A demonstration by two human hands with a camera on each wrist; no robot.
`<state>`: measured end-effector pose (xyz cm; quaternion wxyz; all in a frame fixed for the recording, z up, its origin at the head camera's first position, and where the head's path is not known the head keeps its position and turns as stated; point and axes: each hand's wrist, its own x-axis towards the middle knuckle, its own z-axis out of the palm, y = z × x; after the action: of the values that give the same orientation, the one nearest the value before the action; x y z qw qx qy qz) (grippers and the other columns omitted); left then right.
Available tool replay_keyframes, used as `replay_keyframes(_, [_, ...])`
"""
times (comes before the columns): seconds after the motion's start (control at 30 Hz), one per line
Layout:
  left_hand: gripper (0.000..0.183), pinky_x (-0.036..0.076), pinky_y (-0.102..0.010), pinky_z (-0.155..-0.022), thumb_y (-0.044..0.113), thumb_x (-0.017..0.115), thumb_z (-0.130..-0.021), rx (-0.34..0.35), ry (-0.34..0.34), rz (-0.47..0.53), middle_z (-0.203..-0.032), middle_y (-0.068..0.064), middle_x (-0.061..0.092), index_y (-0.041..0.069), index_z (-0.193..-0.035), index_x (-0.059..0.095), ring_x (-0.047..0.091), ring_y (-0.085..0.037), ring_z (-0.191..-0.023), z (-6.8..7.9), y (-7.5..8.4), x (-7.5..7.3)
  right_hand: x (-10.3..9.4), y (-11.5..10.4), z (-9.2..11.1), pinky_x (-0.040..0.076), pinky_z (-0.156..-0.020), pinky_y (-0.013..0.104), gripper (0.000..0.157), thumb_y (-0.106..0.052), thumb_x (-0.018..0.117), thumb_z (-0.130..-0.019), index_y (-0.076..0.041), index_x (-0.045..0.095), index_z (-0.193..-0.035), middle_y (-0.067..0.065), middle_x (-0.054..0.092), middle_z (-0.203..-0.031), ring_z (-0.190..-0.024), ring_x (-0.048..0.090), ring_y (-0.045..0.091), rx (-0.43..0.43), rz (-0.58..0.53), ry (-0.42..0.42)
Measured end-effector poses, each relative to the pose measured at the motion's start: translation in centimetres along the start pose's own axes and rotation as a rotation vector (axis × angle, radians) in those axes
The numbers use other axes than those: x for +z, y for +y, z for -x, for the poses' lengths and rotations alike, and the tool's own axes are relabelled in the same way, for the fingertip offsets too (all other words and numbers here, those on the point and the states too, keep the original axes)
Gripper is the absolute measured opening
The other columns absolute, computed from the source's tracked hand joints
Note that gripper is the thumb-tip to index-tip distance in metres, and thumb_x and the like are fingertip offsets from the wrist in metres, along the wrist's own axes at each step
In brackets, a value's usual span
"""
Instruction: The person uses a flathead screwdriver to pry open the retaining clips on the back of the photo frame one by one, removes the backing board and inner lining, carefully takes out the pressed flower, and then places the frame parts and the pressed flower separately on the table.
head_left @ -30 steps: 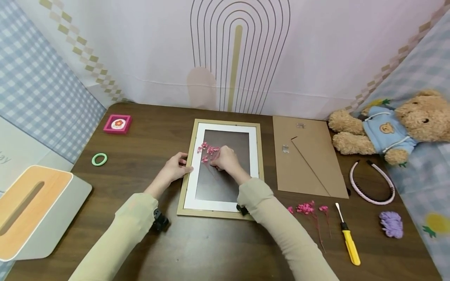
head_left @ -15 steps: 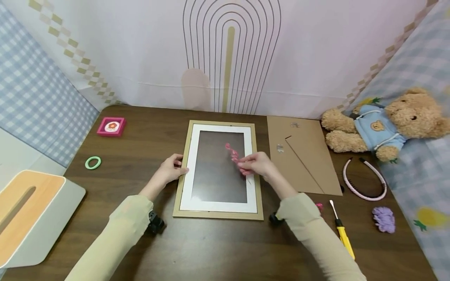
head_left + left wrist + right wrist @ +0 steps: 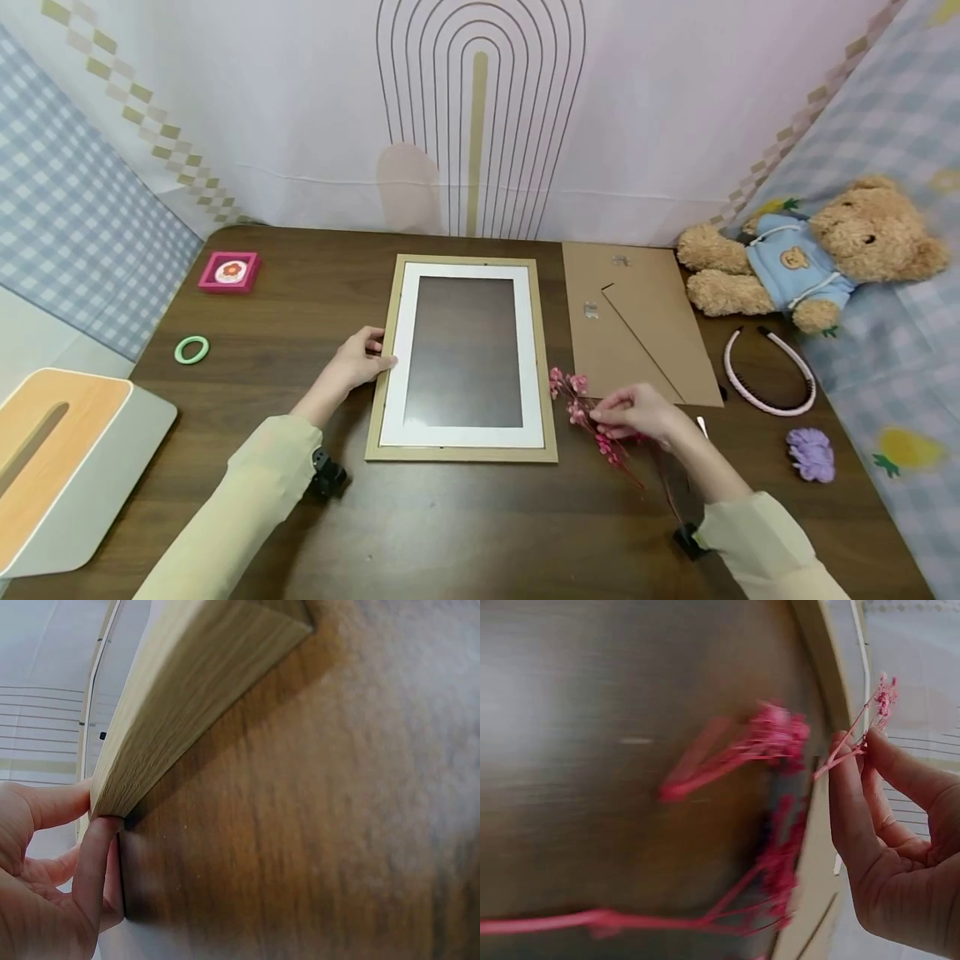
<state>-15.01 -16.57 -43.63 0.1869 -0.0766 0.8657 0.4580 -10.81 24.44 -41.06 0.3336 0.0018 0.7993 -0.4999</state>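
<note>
A light wood picture frame (image 3: 461,454) with a white mat (image 3: 401,350) around a transparent pane lies flat on the table. My left hand (image 3: 352,362) holds its left edge, the thumb on the rim and fingers against the side; the left wrist view has the frame's side (image 3: 161,705) close up. Right of the frame, my right hand (image 3: 637,412) pinches a pink dried flower sprig (image 3: 885,697) between thumb and fingertips, raised over the table. Other pink sprigs (image 3: 776,889) lie below that hand, blurred in the right wrist view and partly covered in the head view.
A brown backing board (image 3: 630,333) lies right of the frame. Beyond it are a teddy bear (image 3: 802,250), a headband (image 3: 772,408) and a purple scrunchie (image 3: 812,455). To the left are a pink box (image 3: 230,272), a green ring (image 3: 192,350) and a tissue box (image 3: 112,492).
My right hand has carried the pink sprig from over the frame's pane to the right, above the other sprigs. The left hand stays on the frame's left edge.
</note>
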Motion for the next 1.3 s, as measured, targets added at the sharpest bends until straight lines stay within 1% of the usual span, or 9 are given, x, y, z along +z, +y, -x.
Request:
replay_keyframes(0.17, [0.057, 0.050, -0.023, -0.070, 0.009, 0.061, -0.087, -0.006, -0.001, 0.002, -0.115, -0.022, 0.047, -0.005, -0.136, 0.035, 0.056, -0.028, -0.101, -0.1, -0.1, -0.2, 0.9, 1.4, 1.4, 0.056, -0.056, 0.021, 0.021, -0.007, 0.064, -0.085, 0.014, 0.063, -0.091, -0.004, 0.066, -0.065, -0.058, 0.062, 0.004, 0.052, 0.024, 0.008])
replay_keyframes(0.33, [0.057, 0.050, -0.023, -0.070, 0.009, 0.060, -0.087, -0.012, 0.001, 0.002, -0.116, -0.022, 0.047, -0.005, -0.136, 0.035, 0.056, -0.028, -0.101, -0.1, 0.0, -0.3, 1.9, 1.6, 2.3, 0.056, -0.052, 0.024, 0.014, -0.005, 0.067, -0.082, 0.009, 0.065, -0.081, 0.002, 0.066, -0.061, -0.053, 0.062, 0.006, 0.077, 0.133, 0.094])
replay_keyframes(0.47, [0.057, 0.049, -0.023, -0.070, 0.009, 0.061, -0.087, -0.014, -0.001, 0.009, -0.116, -0.022, 0.047, -0.005, -0.136, 0.035, 0.056, -0.028, -0.102, 0.0, 0.3, -0.2, 1.7, 1.5, 2.9, 0.056, -0.051, 0.025, 0.013, -0.006, 0.068, -0.081, 0.006, 0.066, -0.076, 0.003, 0.065, -0.058, -0.051, 0.061, 0.008, 0.110, 0.258, 0.191])
replay_keyframes(0.53, [0.057, 0.049, -0.022, -0.069, 0.009, 0.060, -0.087, -0.012, -0.005, 0.015, -0.116, -0.022, 0.047, -0.005, -0.136, 0.035, 0.056, -0.028, -0.102, 0.0, 0.3, -0.2, 1.5, 1.4, 3.3, 0.056, -0.052, 0.025, 0.013, -0.008, 0.068, -0.080, 0.004, 0.066, -0.075, 0.002, 0.065, -0.058, -0.051, 0.062, 0.008, 0.127, 0.285, 0.222])
replay_keyframes(0.7, [0.057, 0.049, -0.021, -0.067, 0.008, 0.060, -0.087, -0.010, -0.009, 0.031, -0.115, -0.022, 0.047, -0.005, -0.136, 0.034, 0.056, -0.027, -0.101, 0.0, 0.3, -0.3, 1.9, 0.9, 3.6, 0.056, -0.054, 0.027, 0.016, -0.011, 0.068, -0.082, 0.004, 0.065, -0.077, 0.003, 0.065, -0.060, -0.055, 0.062, 0.009, 0.082, 0.268, 0.165])
replay_keyframes(0.83, [0.057, 0.050, -0.022, -0.068, 0.008, 0.061, -0.087, -0.004, -0.002, 0.035, -0.116, -0.022, 0.047, -0.005, -0.136, 0.035, 0.056, -0.027, -0.101, 0.0, 0.2, -0.2, 2.6, 0.9, 3.4, 0.054, -0.050, 0.025, 0.017, -0.011, 0.067, -0.082, 0.003, 0.065, -0.073, 0.001, 0.062, -0.056, -0.051, 0.059, 0.008, 0.082, 0.294, 0.144])
replay_keyframes(1.13, [0.057, 0.050, -0.023, -0.071, 0.009, 0.060, -0.088, -0.011, -0.004, 0.034, -0.118, -0.022, 0.047, -0.004, -0.137, 0.035, 0.056, -0.029, -0.104, 0.0, 0.0, -0.1, 2.1, 1.1, 3.7, 0.046, -0.041, 0.023, 0.031, -0.019, 0.073, -0.078, -0.005, 0.062, -0.053, 0.000, 0.057, -0.043, -0.037, 0.054, 0.007, 0.099, 0.546, 0.142])
replay_keyframes(1.2, [0.057, 0.050, -0.023, -0.072, 0.010, 0.061, -0.088, -0.007, -0.004, 0.029, -0.118, -0.022, 0.047, -0.004, -0.137, 0.035, 0.056, -0.028, -0.103, 0.1, 0.0, -0.1, 1.7, 0.6, 3.6, 0.044, -0.041, 0.023, 0.033, -0.024, 0.074, -0.078, -0.005, 0.062, -0.054, 0.000, 0.057, -0.043, -0.038, 0.053, 0.008, 0.089, 0.561, 0.157])
replay_keyframes(1.3, [0.057, 0.051, -0.025, -0.074, 0.010, 0.061, -0.088, -0.010, 0.000, 0.022, -0.118, -0.023, 0.048, -0.004, -0.137, 0.035, 0.056, -0.028, -0.103, 0.1, 0.0, -0.1, 1.0, -0.6, 2.6, 0.044, -0.043, 0.025, 0.031, -0.028, 0.071, -0.081, -0.001, 0.067, -0.064, 0.002, 0.061, -0.051, -0.045, 0.054, 0.011, 0.014, 0.507, 0.190])
